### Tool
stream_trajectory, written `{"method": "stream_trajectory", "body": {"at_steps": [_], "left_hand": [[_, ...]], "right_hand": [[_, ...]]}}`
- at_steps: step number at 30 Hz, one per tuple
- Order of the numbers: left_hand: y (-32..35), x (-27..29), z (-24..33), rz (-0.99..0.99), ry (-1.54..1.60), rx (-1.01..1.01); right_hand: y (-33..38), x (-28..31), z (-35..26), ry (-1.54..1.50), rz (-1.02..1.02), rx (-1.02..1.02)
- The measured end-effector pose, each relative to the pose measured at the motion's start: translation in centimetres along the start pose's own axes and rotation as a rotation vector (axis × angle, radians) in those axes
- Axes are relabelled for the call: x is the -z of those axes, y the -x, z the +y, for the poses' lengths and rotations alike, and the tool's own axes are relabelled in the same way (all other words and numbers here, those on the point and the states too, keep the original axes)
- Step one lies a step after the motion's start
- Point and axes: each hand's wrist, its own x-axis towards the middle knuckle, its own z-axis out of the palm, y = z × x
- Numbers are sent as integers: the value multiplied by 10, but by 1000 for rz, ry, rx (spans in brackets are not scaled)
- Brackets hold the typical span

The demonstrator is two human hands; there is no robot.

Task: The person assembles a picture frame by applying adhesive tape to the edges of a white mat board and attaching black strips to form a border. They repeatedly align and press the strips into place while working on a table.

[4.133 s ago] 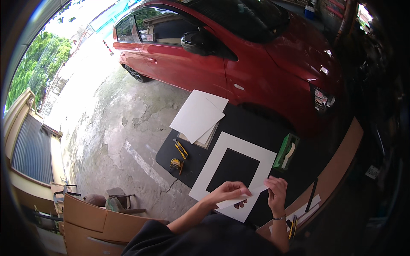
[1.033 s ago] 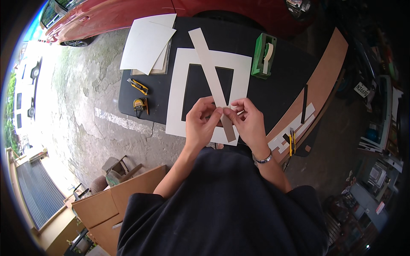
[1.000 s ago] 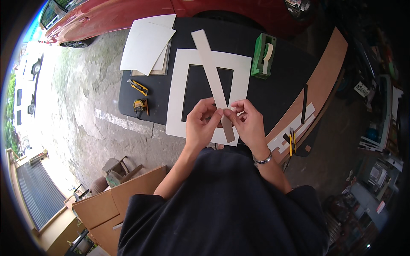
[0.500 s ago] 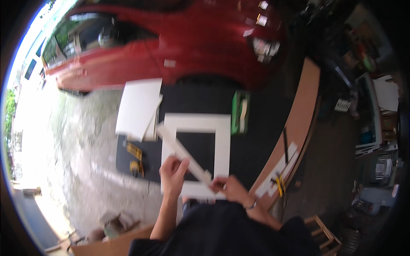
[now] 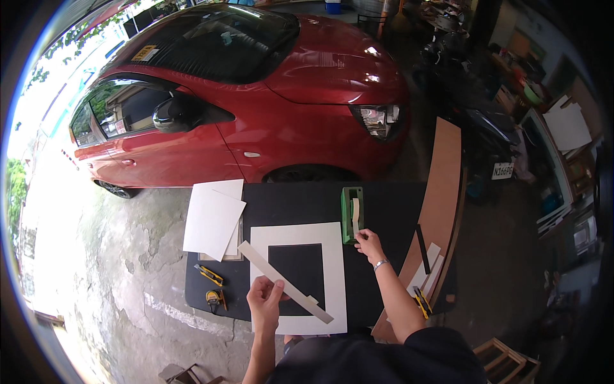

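My left hand (image 5: pixel 265 298) pinches a long pale cardboard strip (image 5: pixel 284 281) near its middle. The strip slants above a white rectangular frame (image 5: pixel 334 275) lying on the black table. A small pale tab, like tape, sticks out from the strip's edge near its lower end. My right hand (image 5: pixel 368 246) is at the near end of a green tape dispenser (image 5: pixel 346 214), thumb and fingers closed at the end of the pale tape (image 5: pixel 355 214). The fingertips partly hide that tape end.
White sheets (image 5: pixel 211 214) lie stacked at the table's left, near a yellow utility knife (image 5: pixel 209 275) and a tape measure (image 5: pixel 214 299). A long brown board (image 5: pixel 438 173) on the right bears white strips, a black bar and another yellow knife (image 5: pixel 422 303). A red car (image 5: pixel 256 134) stands beyond the table.
My right hand has let go of the strip's lower end and moved forward to the tape dispenser. My left hand still holds the strip. The head view has tilted up, showing more of the car.
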Motion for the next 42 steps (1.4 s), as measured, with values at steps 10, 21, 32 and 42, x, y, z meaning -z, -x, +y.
{"method": "stream_trajectory", "body": {"at_steps": [10,21,32,42], "left_hand": [[-3,4,-10,11,28,-4],[-6,-4,-2,16,32,-35],[-6,-51,16,-338,-17,-73],[12,-66,29,-384,-20,-48]], "right_hand": [[-8,-11,50,-551,115,108],[40,-11,79,335,572,393],[185,-22,-138,-294,-231,499],[215,-20,-181,-45,-302,525]]}}
